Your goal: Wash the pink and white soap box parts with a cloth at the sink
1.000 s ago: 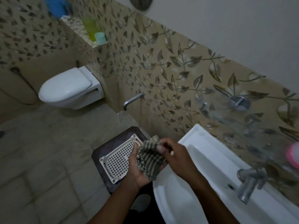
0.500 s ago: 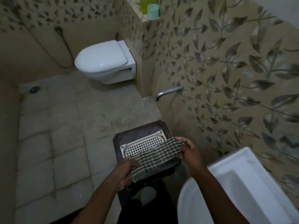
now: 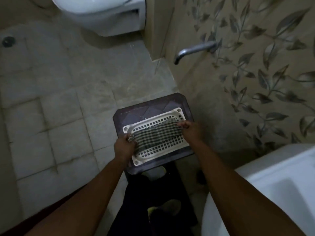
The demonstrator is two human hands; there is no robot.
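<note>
A checked cloth (image 3: 156,134) lies spread flat over a white perforated tray (image 3: 150,153). My left hand (image 3: 124,147) pinches the cloth's left end and my right hand (image 3: 190,129) pinches its right end, both low over the tray. The tray rests on a dark stool (image 3: 153,103) on the floor. The white sink (image 3: 272,189) shows only as a corner at the lower right. No pink soap box part is in view.
A white toilet (image 3: 100,12) hangs on the wall at the top. A metal wall tap (image 3: 192,50) sticks out from the leaf-patterned tiles above the stool. A floor drain (image 3: 7,41) sits at the far left. My dark-clothed legs (image 3: 150,201) are below the stool.
The cloth went from bunched in both hands by the sink to stretched out and lowered onto the white tray. The view swung down and left, away from the sink.
</note>
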